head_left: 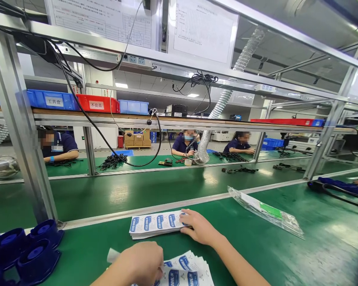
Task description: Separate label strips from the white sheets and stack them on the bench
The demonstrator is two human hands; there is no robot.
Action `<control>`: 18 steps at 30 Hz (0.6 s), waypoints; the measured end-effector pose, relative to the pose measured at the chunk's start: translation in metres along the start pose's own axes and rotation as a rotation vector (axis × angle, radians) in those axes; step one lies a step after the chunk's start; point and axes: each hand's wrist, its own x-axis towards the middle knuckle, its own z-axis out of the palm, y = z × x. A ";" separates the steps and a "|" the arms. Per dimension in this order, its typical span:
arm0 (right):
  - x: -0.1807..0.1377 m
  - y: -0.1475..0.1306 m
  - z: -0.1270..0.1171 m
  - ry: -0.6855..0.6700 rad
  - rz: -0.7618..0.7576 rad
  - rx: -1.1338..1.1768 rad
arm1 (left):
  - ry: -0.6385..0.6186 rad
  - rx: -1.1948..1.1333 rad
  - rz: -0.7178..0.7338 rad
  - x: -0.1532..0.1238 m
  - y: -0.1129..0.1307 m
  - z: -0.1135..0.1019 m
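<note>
- While one label-sheet stack (155, 223) lies flat on the green bench mat (86, 246), blue print upward, the right hand (201, 227) covers its right end, fingers slightly parted on top; whether they clasp it, cannot tell.
- Left hand (143, 260): curled narrow, knuckles up, at the left side of the fanned label sheets (193, 274); fingertips largely hidden, grip cannot be told.
- Fanned label sheets: nearer the wearer than the stack, overlapping unevenly, cut by the lower edge of view.
- White curled piece (112, 255): beside the left hand; nature unclear.
- Clear plastic bag (265, 212): right of the stack, green and white contents.
- Dark-blue plastic holders (37, 258): grouped, lower left.
- Red bin (100, 104): on the shelf, between blue bins.
</note>
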 end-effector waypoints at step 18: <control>0.002 -0.007 0.000 0.215 -0.256 -0.148 | 0.364 -0.108 -0.086 0.021 -0.026 -0.003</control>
